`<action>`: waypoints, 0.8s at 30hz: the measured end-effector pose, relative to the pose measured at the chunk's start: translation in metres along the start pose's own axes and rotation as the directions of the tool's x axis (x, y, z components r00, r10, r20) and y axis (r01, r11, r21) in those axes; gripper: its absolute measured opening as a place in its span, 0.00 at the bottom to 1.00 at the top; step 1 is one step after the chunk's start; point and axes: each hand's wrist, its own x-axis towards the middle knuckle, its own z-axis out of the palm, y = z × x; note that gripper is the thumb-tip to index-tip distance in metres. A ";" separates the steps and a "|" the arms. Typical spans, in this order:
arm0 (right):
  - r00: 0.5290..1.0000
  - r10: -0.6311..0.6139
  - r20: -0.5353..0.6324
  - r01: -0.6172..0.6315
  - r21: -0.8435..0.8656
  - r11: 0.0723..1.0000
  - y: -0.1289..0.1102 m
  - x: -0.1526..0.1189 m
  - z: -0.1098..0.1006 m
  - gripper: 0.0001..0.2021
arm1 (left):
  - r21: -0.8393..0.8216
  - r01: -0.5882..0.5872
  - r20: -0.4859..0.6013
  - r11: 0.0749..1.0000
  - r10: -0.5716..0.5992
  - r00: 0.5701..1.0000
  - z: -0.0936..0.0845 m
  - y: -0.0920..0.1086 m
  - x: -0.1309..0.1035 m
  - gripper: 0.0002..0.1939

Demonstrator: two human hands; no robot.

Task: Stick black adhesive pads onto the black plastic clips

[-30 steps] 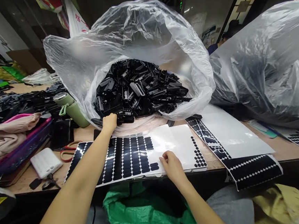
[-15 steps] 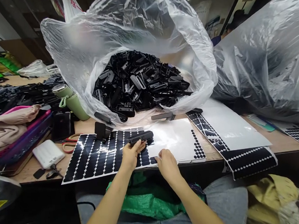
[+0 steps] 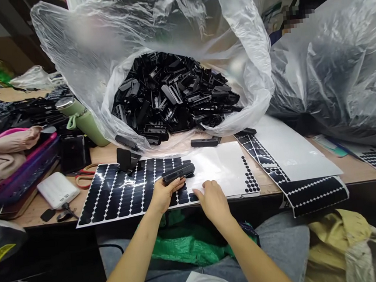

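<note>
My left hand [image 3: 163, 195] is closed around the lower side of a black plastic part [image 3: 177, 173], long, with a textured face turned toward me. The part is held just above a sheet of black rounded stickers [image 3: 113, 191] on a white backing. To its right, my right hand [image 3: 214, 202] hovers by the sheet's front edge, fingers bent and thumb apart from them. Nothing shows between thumb and fingers, though the palm side is partly hidden. Close to the thumb, dark stickers [image 3: 193, 197] end the printed rows, and bare white backing [image 3: 219, 164] follows.
A large clear plastic bag [image 3: 257, 104] holds a heap of black parts [image 3: 170, 94]. Loose parts [image 3: 204, 142] lie before it. Red-handled scissors [image 3: 85, 180], a white power bank [image 3: 58, 190] and a green bottle [image 3: 86, 123] stand left; more sticker sheets [image 3: 314, 195] lie right. Another person is behind.
The black part in my left hand has turned so its textured face shows. My right thumb has moved apart from the fingers. The whole view has shifted slightly.
</note>
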 end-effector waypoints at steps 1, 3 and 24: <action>0.999 0.006 0.035 -0.005 -0.044 0.999 -0.002 0.000 0.002 0.09 | -0.004 0.001 0.003 1.000 -0.001 1.000 -0.001 0.000 0.000 0.15; 0.996 0.020 0.085 -0.013 -0.080 0.997 -0.005 -0.002 0.007 0.05 | -0.009 0.001 0.005 1.000 0.000 1.000 -0.002 -0.001 0.001 0.15; 0.951 -0.274 0.144 0.138 0.595 0.792 -0.034 0.043 -0.008 0.04 | -0.034 0.066 0.144 0.997 -0.061 0.988 -0.006 0.000 -0.001 0.11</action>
